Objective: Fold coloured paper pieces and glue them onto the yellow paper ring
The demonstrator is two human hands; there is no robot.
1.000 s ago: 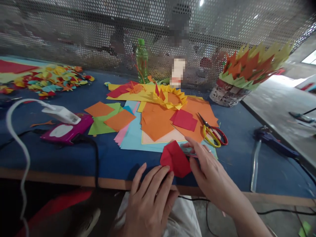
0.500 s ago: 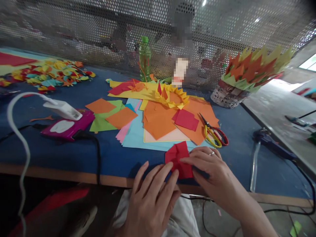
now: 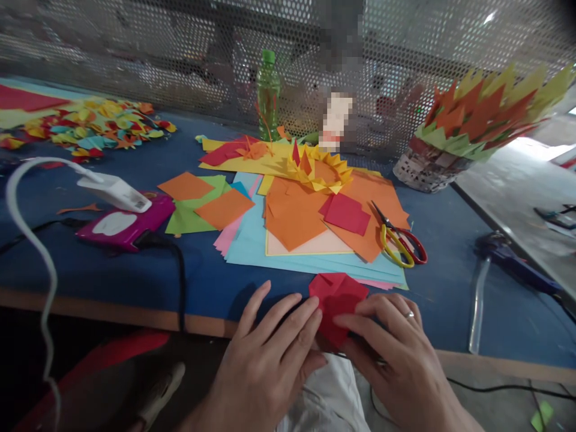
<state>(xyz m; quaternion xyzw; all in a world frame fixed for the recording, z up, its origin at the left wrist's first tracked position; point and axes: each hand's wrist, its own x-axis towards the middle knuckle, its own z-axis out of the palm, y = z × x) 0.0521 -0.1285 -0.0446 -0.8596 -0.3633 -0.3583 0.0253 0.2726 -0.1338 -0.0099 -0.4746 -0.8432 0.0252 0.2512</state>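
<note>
A partly folded piece of red paper lies at the front edge of the blue table, its upper corners creased inward. My left hand has its fingertips on the paper's left side, its thumb low at the near edge. From the right, my right hand, with a ring on one finger, pinches the paper's lower right part between thumb and fingers. Just beyond lies a stack of light blue paper sheets, topped by orange paper and small red paper squares. Scissors with yellow and red handles rest at the stack's right.
A yellow folded-paper ring and a green bottle stand at the back. To the left are a purple power strip with a white charger and a paper-scrap heap. Rightward are a glue gun and a paper-petalled basket.
The red paper has been turned and now sits nearer the table's front edge. My right hand has come down toward me, while my left fingers stay on the paper's left side.
</note>
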